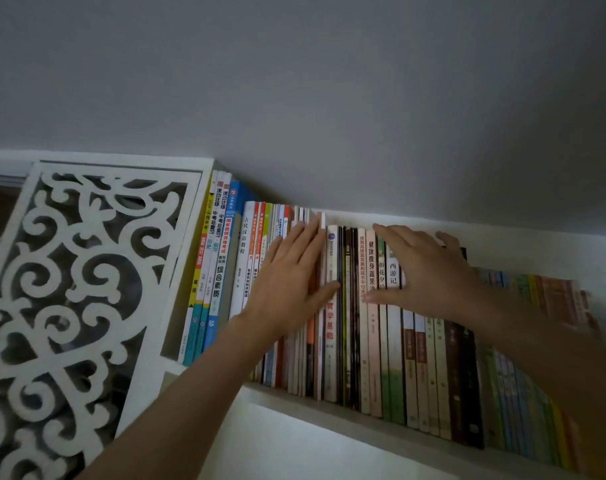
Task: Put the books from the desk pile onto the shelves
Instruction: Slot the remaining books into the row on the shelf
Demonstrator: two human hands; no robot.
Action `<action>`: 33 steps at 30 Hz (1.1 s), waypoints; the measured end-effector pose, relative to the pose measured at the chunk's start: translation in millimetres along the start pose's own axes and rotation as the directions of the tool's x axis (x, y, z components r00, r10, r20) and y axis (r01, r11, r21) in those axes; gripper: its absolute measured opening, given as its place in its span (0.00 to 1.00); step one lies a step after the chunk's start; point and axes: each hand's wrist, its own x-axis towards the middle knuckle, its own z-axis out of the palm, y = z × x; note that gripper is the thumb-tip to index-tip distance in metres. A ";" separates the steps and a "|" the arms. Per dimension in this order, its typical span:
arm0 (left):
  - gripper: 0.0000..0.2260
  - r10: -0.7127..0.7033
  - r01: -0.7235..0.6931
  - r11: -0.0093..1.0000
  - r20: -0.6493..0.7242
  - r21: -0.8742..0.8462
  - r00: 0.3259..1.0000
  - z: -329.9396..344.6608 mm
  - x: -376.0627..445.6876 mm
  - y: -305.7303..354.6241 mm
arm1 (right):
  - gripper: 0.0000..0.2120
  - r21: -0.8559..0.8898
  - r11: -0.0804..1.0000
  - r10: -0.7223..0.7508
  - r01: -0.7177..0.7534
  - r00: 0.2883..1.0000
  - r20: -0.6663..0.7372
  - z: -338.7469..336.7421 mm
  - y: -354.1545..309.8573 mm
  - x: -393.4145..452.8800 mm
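Against the upright spines, straight fingers (305, 237) of the left hand (287, 282) are laid flat, while the right hand (422, 268) is spread over neighbouring spines; nothing is pinched. The tightly packed row of colourful paperback books (374, 323) on the white shelf (329, 407) is judged squared up. A return to the pile is called for.

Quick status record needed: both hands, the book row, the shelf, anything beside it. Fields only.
left hand: flat, fingers straight, pressing on book spines left of the row's middle
right hand: fingers spread over spines further right, no grip on any book
books: upright in one packed row, spines facing out
shelf: white, row stands on it
panel: white carved fretwork, left of the row
wall: plain grey, above the row
desk pile: not in view
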 end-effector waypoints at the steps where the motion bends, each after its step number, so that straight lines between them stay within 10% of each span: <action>1: 0.37 -0.010 0.010 1.000 -0.001 -0.003 1.000 -0.5 -7.9 -3.4 | 0.53 0.001 1.000 0.004 -0.004 1.000 -0.003 -0.7 -1.5 0.4; 7: 0.38 -0.065 0.065 0.998 -0.006 0.024 0.998 -8.8 -3.2 -3.2 | 0.39 0.021 0.999 -0.046 0.047 0.997 -0.055 -4.6 -30.1 31.3; 13: 0.36 -0.024 0.028 0.998 -0.075 0.053 0.997 -13.9 11.7 -0.7 | 0.46 0.068 0.995 -0.071 0.067 0.996 0.050 -9.7 -43.4 62.1; 21: 0.23 -0.132 0.092 0.927 -0.087 -0.363 0.987 -26.4 30.8 4.8 | 0.52 0.089 0.993 -0.086 0.079 0.993 0.083 -1.4 -37.6 66.7; 27: 0.41 -0.378 0.202 0.734 -0.143 -0.649 0.915 -12.7 -3.1 22.3 | 0.53 0.054 0.998 -0.047 0.045 0.998 0.046 0.8 -43.4 58.8; 33: 0.13 -0.520 0.398 0.824 -0.259 -0.403 0.814 42.2 -83.9 50.4 | 0.46 -0.250 0.956 -0.189 0.154 0.974 -0.124 38.7 -71.0 -22.0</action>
